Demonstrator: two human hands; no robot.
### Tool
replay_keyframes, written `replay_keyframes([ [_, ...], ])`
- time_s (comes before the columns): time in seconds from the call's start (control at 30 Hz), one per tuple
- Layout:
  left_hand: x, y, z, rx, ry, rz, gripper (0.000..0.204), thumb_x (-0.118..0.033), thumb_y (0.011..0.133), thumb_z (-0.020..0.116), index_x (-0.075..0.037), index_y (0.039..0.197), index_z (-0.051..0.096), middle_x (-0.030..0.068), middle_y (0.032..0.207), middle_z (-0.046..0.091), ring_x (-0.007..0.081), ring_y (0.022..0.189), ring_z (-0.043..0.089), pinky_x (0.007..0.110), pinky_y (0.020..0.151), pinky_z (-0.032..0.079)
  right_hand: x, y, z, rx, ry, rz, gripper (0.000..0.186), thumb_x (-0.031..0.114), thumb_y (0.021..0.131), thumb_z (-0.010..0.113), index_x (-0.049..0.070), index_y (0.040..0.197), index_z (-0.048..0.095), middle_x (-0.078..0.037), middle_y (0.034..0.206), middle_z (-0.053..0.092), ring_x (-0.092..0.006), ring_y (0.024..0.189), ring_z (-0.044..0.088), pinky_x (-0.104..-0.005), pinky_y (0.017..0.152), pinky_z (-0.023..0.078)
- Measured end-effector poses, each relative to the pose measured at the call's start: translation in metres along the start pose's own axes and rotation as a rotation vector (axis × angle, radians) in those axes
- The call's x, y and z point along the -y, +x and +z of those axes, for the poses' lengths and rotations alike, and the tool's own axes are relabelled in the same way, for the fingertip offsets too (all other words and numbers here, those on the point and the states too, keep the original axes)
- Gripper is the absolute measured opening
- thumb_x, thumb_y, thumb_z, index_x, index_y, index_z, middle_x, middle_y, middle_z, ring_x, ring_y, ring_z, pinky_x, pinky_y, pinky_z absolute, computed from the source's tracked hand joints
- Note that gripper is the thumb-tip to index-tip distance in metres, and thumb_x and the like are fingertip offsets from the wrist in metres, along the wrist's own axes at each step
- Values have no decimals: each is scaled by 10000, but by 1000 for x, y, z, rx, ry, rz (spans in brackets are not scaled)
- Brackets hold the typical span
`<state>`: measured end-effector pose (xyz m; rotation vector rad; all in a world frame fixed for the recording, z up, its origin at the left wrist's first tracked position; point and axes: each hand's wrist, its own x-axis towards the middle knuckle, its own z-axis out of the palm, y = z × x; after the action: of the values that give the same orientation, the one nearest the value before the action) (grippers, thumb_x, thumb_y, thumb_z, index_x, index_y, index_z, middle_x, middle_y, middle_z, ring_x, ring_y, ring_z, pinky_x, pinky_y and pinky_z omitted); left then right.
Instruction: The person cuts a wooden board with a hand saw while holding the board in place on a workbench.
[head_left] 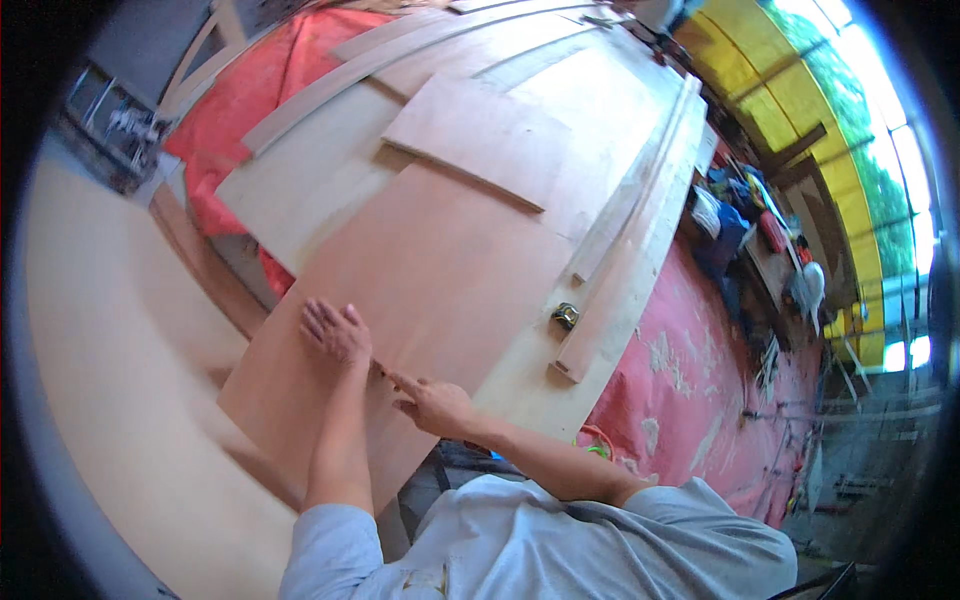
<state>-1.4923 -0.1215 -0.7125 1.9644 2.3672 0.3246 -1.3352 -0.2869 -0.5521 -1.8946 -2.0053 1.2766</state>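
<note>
My left hand (337, 333) lies flat on a reddish-brown plywood panel (450, 260), fingers spread. Just to its right, my right hand (437, 407) rests on the same panel, its forefinger stretched toward the left hand and the other fingers curled in. At the tip of that forefinger is a small dark, thin thing, too small to name. The panel lies on paler sheets, with its near edge close to my body. Across its far end sits a smaller board (480, 140).
A tape measure (565, 316) lies beside long wooden strips (630, 240) on the right. A large pale board (130, 380) stands at the left. Red sheeting (670, 350) spreads on both sides. Clothes and bags (730, 215) are piled at the far right, before yellow sheeting (780, 100).
</note>
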Motion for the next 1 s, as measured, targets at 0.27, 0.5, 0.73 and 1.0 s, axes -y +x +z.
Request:
replay_keyframes([
  [0.27, 36, 79, -28, 192, -230, 204, 593, -506, 1047, 621, -3, 1360, 599, 273, 1589, 472, 471, 1560, 347, 711, 1212, 285, 43, 77, -32, 93, -68, 87, 346, 228, 1067, 522, 47, 1317, 677, -295, 1079, 766, -484, 988, 753, -573, 912, 596],
  [0.5, 98, 141, 6, 122, -173, 76, 660, -653, 1057, 524, -29, 1112, 732, 244, 1080, 773, 414, 1051, 741, 594, 899, 533, 56, 131, -17, 405, -197, 80, 301, 161, 1052, 513, -65, 1162, 677, -246, 876, 779, -342, 715, 798, -453, 659, 650],
  [0.73, 75, 141, 13, -30, -165, 83, 706, -644, 1092, 471, -32, 926, 781, 236, 887, 796, 453, 881, 783, 613, 858, 573, 82, 106, -29, 407, -112, 312, 267, 211, 1114, 431, 30, 1241, 581, -234, 914, 739, -314, 654, 756, -440, 515, 598],
  [1.0, 85, 137, 26, 27, -255, 25, 720, -642, 1104, 453, -23, 932, 778, 250, 876, 793, 438, 869, 795, 588, 816, 611, 38, -26, -27, 211, -43, 256, 509, 95, 1105, 527, 114, 1607, 439, -277, 1370, 696, -518, 1190, 690, -572, 959, 576],
])
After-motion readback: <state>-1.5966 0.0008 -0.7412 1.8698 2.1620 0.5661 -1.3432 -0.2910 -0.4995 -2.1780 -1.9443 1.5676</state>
